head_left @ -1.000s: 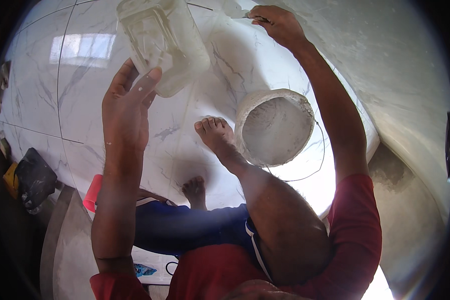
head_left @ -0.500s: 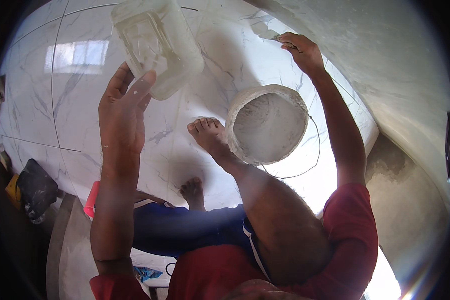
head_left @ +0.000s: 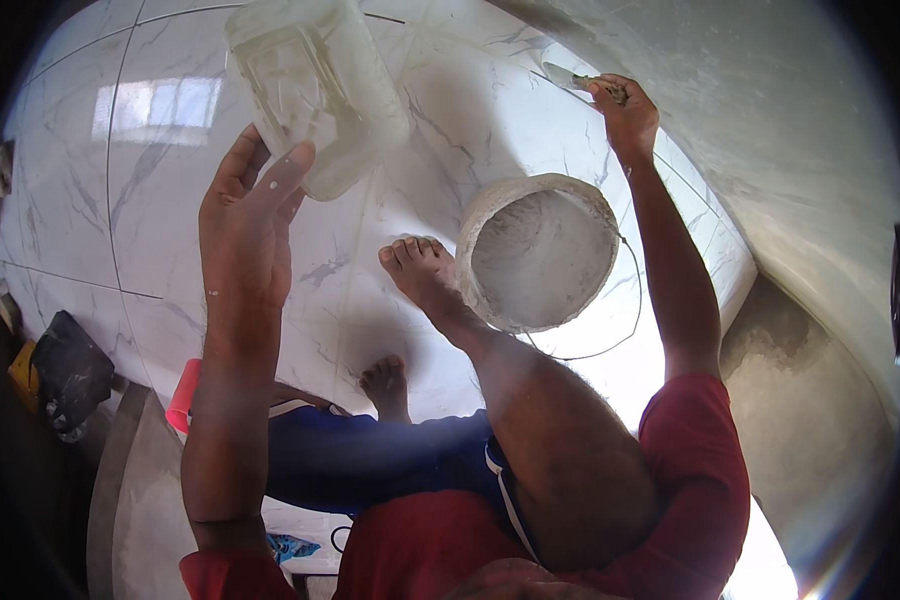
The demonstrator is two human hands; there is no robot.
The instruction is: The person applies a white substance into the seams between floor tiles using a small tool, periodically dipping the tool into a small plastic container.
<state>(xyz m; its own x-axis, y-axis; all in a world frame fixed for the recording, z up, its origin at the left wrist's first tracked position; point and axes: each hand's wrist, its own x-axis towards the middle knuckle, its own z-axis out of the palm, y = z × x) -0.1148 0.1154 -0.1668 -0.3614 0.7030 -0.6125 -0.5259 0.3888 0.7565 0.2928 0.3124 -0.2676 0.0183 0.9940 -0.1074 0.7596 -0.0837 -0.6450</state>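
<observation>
My left hand grips a translucent plastic container by its near edge, thumb on top. The container is tilted, and some whitish material shows inside it. Far to the right, my right hand is closed round the dirty handle of a putty knife. Its thin blade points left, near the foot of the wall; whether it touches the wall I cannot tell. Between my arms a bucket crusted with dried plaster stands on the floor, with pale grey-white residue inside.
White marbled tiles cover the floor. A smooth grey plastered wall curves along the right. The bucket's wire handle hangs to its right, and my bare foot is beside the bucket. A black plastic bag lies at the far left.
My right hand with the putty knife has shifted to the right and slightly nearer, along the wall. My left hand and the container have barely moved.
</observation>
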